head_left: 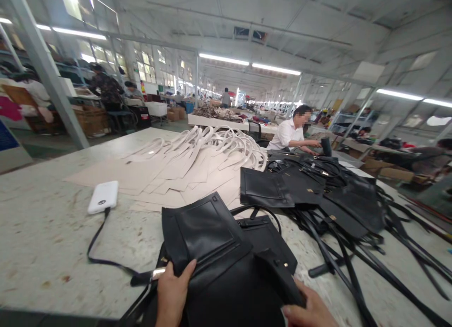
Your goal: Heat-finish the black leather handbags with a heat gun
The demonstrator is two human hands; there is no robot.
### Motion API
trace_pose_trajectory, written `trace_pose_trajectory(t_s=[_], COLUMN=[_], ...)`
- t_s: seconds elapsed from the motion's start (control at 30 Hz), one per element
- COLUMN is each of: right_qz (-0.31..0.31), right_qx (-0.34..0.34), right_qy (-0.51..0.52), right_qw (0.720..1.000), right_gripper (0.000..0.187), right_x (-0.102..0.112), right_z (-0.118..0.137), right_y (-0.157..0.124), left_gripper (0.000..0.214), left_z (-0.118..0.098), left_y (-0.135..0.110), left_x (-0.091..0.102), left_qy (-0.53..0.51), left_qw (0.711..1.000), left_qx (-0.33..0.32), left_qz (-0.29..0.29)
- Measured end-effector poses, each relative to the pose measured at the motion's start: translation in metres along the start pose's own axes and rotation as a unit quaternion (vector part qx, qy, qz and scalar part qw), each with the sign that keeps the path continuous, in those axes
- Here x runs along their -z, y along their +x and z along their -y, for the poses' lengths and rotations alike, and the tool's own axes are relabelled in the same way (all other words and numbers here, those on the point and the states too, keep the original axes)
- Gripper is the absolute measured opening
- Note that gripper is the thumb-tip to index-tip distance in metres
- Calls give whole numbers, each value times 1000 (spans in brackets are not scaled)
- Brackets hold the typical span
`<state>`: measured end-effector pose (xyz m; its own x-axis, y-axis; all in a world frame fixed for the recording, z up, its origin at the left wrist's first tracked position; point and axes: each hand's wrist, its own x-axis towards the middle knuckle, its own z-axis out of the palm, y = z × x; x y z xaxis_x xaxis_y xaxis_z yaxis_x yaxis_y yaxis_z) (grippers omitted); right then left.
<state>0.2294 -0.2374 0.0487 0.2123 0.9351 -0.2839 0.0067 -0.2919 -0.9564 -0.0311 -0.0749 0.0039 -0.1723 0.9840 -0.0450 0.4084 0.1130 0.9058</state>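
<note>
Hands grasp a black bag at bottom centre: our left hand grips its edge, our right hand pinches its flap.

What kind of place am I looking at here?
Most likely a bag-making workshop: a long worktable holds piles of black bag panels and cream panels, and a seated co-worker handles more pieces under strip lights.
</note>
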Motion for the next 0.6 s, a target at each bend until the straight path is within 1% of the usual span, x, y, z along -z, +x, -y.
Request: trace_pose_trajectory(t_s=[0.07,0.17,0.23,0.33,0.43,0.53,0.6], right_qz=[43,51,55,35,16,50,71], right_qx=[-46,-90,-99,-77,-52,-72,-95], right_qy=[38,38,34,26,25,28,28], right_qw=[997,994,993,996,998,996,993], right_gripper=[40,21,15,14,16,22,23], right_x=[-2,-4,-7,-16,-26,-31,-32], right_z=[7,11,13,23,37,43,39], right_y=[16,43,60,75,70,50,40], left_gripper=[50,48,47,48,51,50,48], left_z=[-2,-8,-11,-12,-9,-9,-11], left_y=[-1,-5,-8,-13,-18,-21,-24], left_x=[2,3,3,4,4,1,0], left_qy=[11,-9,-34,-55,-59,-63,-73], left_qw=[1000,1000,999,998,998,998,997], left_qx=[0,3,4,14,24,22,25], left_qz=[-2,-2,0,13,14,2,-3])
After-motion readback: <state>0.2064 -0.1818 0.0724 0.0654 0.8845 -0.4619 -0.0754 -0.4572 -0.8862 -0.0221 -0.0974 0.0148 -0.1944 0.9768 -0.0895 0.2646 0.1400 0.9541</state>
